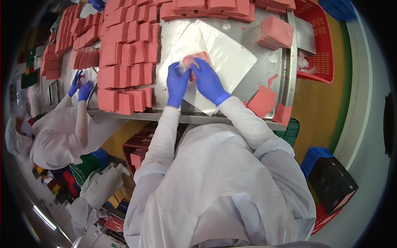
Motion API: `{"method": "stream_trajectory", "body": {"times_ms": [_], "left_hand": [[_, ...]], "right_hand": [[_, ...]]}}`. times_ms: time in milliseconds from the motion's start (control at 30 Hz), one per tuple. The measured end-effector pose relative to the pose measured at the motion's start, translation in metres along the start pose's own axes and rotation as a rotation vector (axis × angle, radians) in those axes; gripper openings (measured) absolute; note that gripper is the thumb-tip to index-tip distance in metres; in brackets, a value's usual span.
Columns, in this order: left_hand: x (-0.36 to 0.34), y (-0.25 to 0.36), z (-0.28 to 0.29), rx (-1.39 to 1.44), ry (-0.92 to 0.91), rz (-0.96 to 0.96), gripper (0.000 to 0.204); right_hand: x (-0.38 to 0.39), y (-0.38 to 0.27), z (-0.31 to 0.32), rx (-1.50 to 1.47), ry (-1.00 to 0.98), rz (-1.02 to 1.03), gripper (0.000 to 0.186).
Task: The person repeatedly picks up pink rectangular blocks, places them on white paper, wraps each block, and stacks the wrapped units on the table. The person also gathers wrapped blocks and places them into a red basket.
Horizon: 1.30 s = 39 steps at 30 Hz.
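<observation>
In front of me, both my blue-gloved hands meet at a small flat pink slab (202,56) over a pile of white plastic sheets (235,56). My left hand (178,84) grips its near left edge, thumb toward the right hand. Bent over the slab's near side are the fingers of my right hand (210,82), which hide part of it. A loose, crumpled white plastic piece (194,39) lies just beyond. The slab's exact material cannot be made out.
Rows of pink stacks (130,53) stand left on the metal table (171,31). At right are a pink stack (276,32), loose pink pieces (263,101) and a raised rim (291,62). A red crate (322,41) adjoins it. A co-worker's gloved hands (84,90) work at left.
</observation>
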State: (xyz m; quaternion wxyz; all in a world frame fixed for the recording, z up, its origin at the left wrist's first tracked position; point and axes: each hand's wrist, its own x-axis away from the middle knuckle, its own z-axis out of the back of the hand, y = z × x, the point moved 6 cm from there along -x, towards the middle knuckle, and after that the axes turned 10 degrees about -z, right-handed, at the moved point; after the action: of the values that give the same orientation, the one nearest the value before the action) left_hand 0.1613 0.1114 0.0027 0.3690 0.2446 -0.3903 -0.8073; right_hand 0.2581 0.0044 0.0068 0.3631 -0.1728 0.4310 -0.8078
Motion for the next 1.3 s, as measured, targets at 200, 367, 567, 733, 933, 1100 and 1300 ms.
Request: {"method": "stream_trajectory", "body": {"times_ms": [200,367,567,733,933,1100,1300], "left_hand": [[0.013,-0.056,0.056,0.152,0.034,0.351,0.030],[0.003,-0.012,-0.004,0.420,0.078,0.119,0.025],[0.037,0.088,-0.048,-0.560,-0.398,-0.604,0.062],[-0.038,0.010,-0.041,0.320,0.024,-0.103,0.064],[-0.069,0.037,-0.026,-0.314,-0.253,-0.296,0.030],[0.011,0.053,-0.036,-0.333,-0.316,-0.417,0.079],[-0.027,0.042,-0.038,-0.168,-0.545,-0.482,0.073]], "right_hand": [[0.000,-0.017,-0.035,0.623,0.074,0.179,0.055],[0.010,-0.026,-0.017,0.243,0.138,0.176,0.044],[-0.038,0.054,0.021,-0.247,0.116,-0.363,0.039],[-0.054,0.044,0.018,-0.170,0.240,-0.033,0.025],[-0.056,0.045,0.016,-0.283,0.220,-0.257,0.032],[-0.053,0.026,0.023,-0.101,0.174,-0.067,0.046],[-0.005,-0.024,0.048,0.586,0.089,0.330,0.042]]}}
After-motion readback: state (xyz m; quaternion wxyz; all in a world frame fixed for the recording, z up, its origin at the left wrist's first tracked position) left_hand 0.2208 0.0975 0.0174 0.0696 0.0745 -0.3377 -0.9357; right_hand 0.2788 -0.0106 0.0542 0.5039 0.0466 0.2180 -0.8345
